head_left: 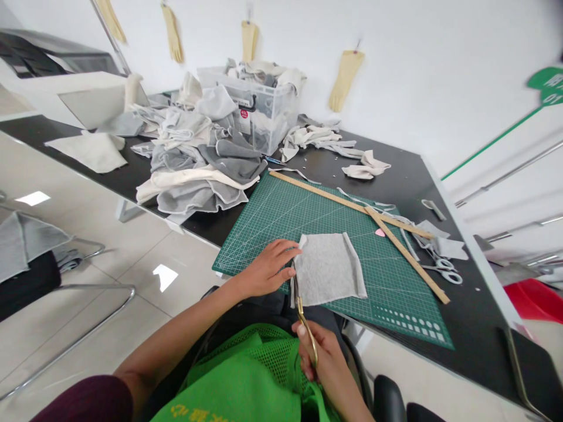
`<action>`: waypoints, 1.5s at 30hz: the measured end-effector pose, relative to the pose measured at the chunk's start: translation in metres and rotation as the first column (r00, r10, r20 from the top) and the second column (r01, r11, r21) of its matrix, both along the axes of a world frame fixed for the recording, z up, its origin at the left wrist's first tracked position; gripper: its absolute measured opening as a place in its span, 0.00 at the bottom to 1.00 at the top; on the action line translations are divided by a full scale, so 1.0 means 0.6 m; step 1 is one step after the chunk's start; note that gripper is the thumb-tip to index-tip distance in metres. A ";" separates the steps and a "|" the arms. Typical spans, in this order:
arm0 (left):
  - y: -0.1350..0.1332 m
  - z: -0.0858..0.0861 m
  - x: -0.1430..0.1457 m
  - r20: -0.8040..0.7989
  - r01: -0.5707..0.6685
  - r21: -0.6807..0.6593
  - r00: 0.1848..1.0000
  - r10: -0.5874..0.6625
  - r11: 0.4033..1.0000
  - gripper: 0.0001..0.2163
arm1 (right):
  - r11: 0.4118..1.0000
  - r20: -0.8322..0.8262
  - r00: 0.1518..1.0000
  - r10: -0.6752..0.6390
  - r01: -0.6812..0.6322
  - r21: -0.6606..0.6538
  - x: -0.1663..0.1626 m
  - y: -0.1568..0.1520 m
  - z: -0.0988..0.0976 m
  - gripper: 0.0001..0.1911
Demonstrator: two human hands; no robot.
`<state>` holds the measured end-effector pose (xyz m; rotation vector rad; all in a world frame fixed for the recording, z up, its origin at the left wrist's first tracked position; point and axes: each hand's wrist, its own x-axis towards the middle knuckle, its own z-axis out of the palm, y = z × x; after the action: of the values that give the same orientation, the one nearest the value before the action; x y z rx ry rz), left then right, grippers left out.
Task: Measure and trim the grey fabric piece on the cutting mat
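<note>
A light grey piece of fabric (329,266) lies on the green cutting mat (281,214), close to the mat's near edge. My right hand (323,354) is closed round the gold handles of a pair of scissors (300,308). The blades point away from me, along the left edge of the fabric. At the fabric's upper left edge, my left hand (270,266) rests with its fingers stretched out and slightly apart, the fingertips touching or almost touching the cloth.
Wooden rulers (325,195) cross the mat, with fabric strips and white-handled scissors (446,271) at right. A pile of grey and cream cloth (193,158) stands at left, before a clear plastic bin (272,111). A phone (530,369) lies near the right corner.
</note>
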<state>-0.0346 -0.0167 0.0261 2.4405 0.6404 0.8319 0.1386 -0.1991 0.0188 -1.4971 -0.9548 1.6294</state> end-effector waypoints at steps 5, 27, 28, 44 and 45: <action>0.024 -0.001 0.021 -0.055 0.211 0.022 0.976 -0.210 0.977 0.28 | 1.000 -0.018 1.000 0.010 -0.010 -0.001 0.004 0.000 0.003 0.27; 0.002 -0.018 -0.046 -0.319 0.106 0.250 0.947 -0.022 0.962 0.22 | 0.996 -0.141 0.990 -0.011 -0.001 -0.088 0.028 0.004 0.002 0.27; -0.001 -0.018 -0.047 -0.330 0.099 0.261 0.944 -0.008 0.960 0.21 | 0.996 -0.136 0.991 0.000 -0.012 -0.085 0.029 0.005 0.002 0.27; -0.028 -0.033 -0.051 -0.348 0.069 0.365 0.935 0.067 0.929 0.27 | 0.992 -0.045 0.997 0.065 -0.070 -0.108 0.037 0.007 0.008 0.33; -0.031 -0.035 -0.050 -0.345 0.070 0.375 0.936 0.069 0.924 0.26 | 0.992 -0.052 0.996 0.071 -0.076 -0.100 0.039 0.007 0.009 0.32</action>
<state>-0.0643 -0.0351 0.0051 2.9881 0.6508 0.5576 0.1622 -0.1950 0.0242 -1.4988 -0.9225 1.7830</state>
